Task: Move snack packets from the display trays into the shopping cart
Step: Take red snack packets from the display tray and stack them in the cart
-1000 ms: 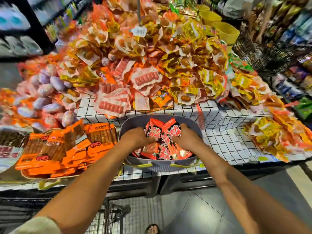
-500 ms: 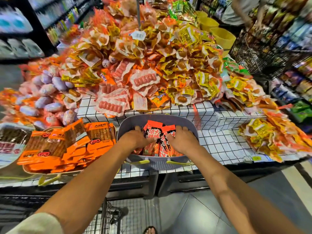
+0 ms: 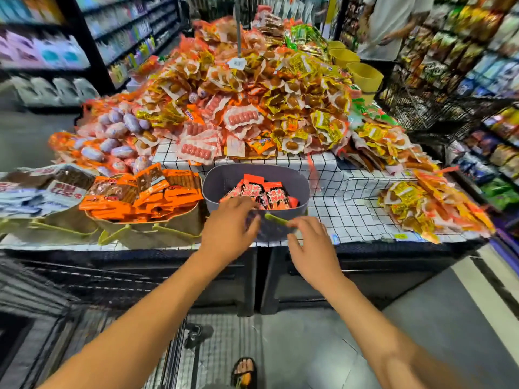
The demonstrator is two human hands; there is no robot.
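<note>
- Left hand [image 3: 224,234]: reaches over the near rim of the grey tray [image 3: 280,175], fingers extended and apart. The fingertips are smeared by motion blur, and nothing can be seen gripped in them.
- Right hand [image 3: 314,251]: hovers just in front of the same tray, fingers loosely spread and holding nothing. Its fingertips lie beside a yellow-green handle strip [image 3: 276,219] on the tray's front; the blur does not show whether they touch it.
- Red snack packets [image 3: 264,193]: they lie inside the grey tray on the display table, stacked against its far side. The print is legible only as white characters. The lower packets are hidden behind the tray wall and the left hand.
- Shopping cart [image 3: 92,324]: at lower left, below the table edge. It shows only as blurred wire mesh, cut off by the frame and partly covered by the left forearm, so its contents cannot be made out.
- Beige tray [image 3: 140,234]: it stands just left of the grey one and is filled with orange packets [image 3: 157,197].
- Heap of mixed packets [image 3: 252,94]: it rises behind both trays on a grid-patterned cover [image 3: 351,203].
- Sandalled foot [image 3: 244,372]: at the bottom edge, partly cropped.
</note>
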